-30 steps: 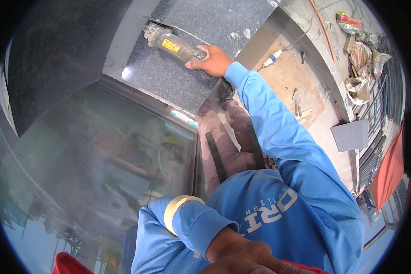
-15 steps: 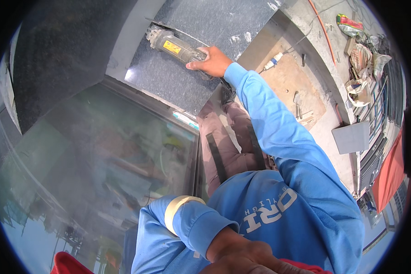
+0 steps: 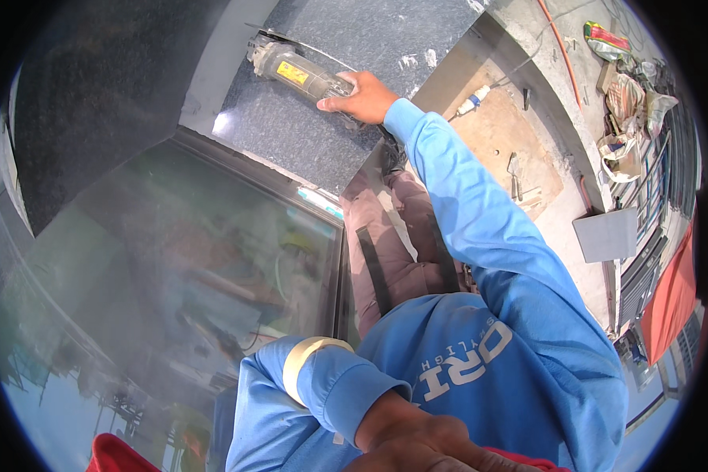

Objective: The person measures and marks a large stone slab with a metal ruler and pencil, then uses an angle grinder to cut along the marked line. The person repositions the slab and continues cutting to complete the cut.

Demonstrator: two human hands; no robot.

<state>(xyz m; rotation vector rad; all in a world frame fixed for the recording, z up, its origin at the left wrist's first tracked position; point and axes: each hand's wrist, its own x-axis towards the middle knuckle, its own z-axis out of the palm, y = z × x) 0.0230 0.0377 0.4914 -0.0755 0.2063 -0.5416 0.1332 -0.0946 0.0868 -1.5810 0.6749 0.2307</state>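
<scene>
Angle grinder over grey speckled slab; long axis diag., head pointing upper L, tail lower R.
R hand closed round grinder's rear, thumb on near side; L hand partly cut off at lower edge, grip can't be told. Slab's near edge runs beside dark glass; bare surface lies beyond blade, w/ slab's R edge past the wrist.

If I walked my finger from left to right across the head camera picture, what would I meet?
Dark panel → grinder → right hand gripping it → blue-and-white plug → small hand tool → grey board → red sheet.
</scene>
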